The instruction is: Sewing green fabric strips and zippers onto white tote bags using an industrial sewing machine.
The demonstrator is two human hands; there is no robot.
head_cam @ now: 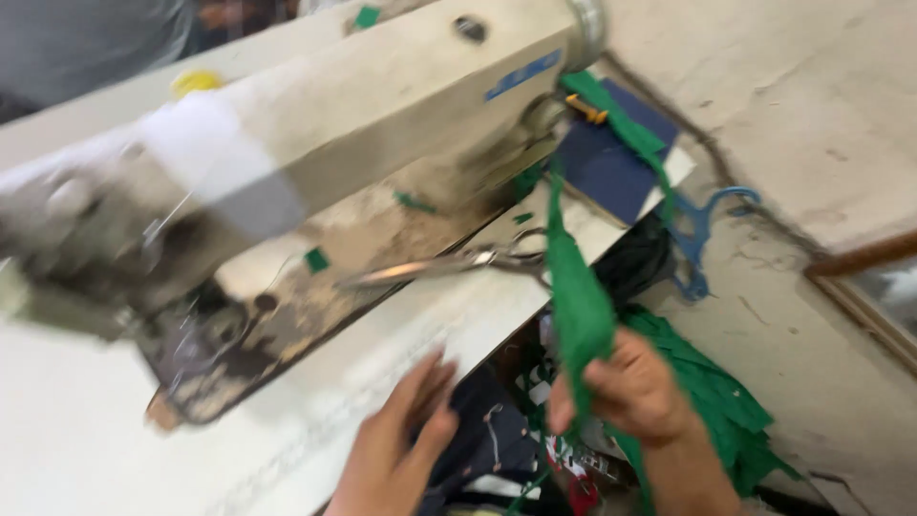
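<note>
The right hand [635, 387], low and right of centre in the frame, is pinching a long strip of green cloth [576, 296] with its fingers closed tight around it. The strip is running up from the fist towards the upper middle of the frame, where it is hanging over the end of the sewing machine [315, 143]. More green cloth [726, 401] is lying in a heap at the lower right, just behind that wrist.

The left hand [401, 449] is sitting at the bottom centre, its fingers stretched out and slightly spread, holding nothing and resting at the edge of the white table [76, 430]. It is blurred, so I cannot tell whether the fingertips are touching the tabletop.

A pair of scissors [458, 263] is lying on the table in the middle of the frame, its handles just beside the green strip. A blue hanger [702, 239] is hanging at the right, near a dark blue panel [611, 162] in the upper right.
</note>
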